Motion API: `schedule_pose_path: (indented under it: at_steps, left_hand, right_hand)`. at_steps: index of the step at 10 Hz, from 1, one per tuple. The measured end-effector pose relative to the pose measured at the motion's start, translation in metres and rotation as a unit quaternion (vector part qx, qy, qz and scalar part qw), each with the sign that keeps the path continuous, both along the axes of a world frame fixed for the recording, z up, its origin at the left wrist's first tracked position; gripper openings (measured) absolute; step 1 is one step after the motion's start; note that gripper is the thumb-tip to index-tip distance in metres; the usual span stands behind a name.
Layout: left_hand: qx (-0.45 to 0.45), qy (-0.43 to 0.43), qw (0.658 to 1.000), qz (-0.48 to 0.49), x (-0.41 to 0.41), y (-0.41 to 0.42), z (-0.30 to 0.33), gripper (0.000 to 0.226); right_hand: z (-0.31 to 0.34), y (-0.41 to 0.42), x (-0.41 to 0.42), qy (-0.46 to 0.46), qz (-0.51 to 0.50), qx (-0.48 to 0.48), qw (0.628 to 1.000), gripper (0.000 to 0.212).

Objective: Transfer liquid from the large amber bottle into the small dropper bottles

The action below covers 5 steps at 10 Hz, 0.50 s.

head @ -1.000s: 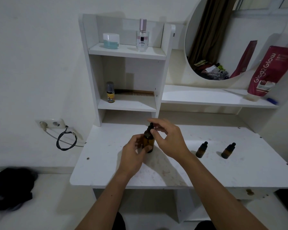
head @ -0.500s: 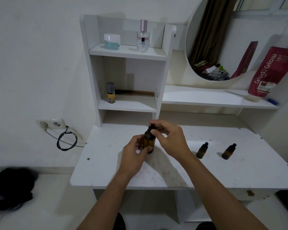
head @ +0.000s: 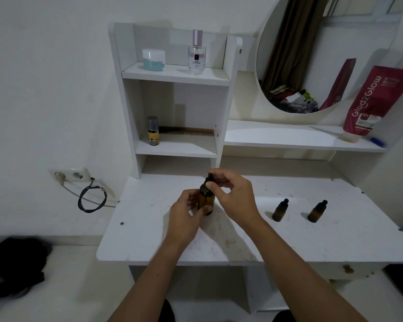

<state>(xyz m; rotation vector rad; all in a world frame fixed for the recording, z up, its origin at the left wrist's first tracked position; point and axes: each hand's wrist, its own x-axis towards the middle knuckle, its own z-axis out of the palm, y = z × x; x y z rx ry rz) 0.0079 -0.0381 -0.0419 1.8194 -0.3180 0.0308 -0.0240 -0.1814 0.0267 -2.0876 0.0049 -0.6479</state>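
Standing upright on the white tabletop (head: 149, 228), just in front of the shelf unit (head: 175, 89): large amber bottle (head: 206, 201). Left hand (head: 186, 217) wraps its lower body, thumb across the front. Right hand (head: 233, 196) pinches the black dropper cap (head: 210, 178) at the bottle's top, fingers curled round it. To the right of the bottle, well apart from it, two small dropper bottles (head: 280, 210) (head: 316, 211) stand capped, near each other. Behind the bottle, lower shelf holds a small yellow can (head: 153, 131) and a comb (head: 189, 131); upper shelf a jar (head: 153, 59) and a perfume bottle (head: 197, 54). Far right of the bottle, a red pouch (head: 377, 101) leans beside the round mirror (head: 323, 52).
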Motion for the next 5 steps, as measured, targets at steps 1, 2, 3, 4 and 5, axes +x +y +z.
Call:
schedule_pose_path:
  at_steps: [1,2,3,4,5]
  left_hand:
    - [0.003,-0.002,1.000,-0.004,-0.001,0.001,0.001,0.042]
    - [0.004,-0.006,1.000,-0.006,-0.002,0.002,0.000,0.042]
    - [0.008,-0.001,1.000,-0.010,-0.002,0.003,0.000,0.043]
    - [0.005,0.012,1.000,-0.009,-0.005,0.004,0.001,0.050]
    - [0.016,0.031,0.999,0.011,-0.012,0.007,0.003,0.057]
  right_hand:
    - [-0.001,0.000,0.000,-0.004,0.001,-0.008,1.000,0.028]
    - [-0.003,0.000,0.000,-0.007,0.001,-0.017,1.000,0.030]
    - [-0.006,-0.001,0.000,-0.007,0.004,-0.036,0.999,0.035]
    - [-0.011,-0.001,-0.004,-0.018,-0.001,-0.064,0.998,0.042]
    - [-0.014,0.002,-0.012,-0.013,-0.032,-0.059,0.998,0.047]
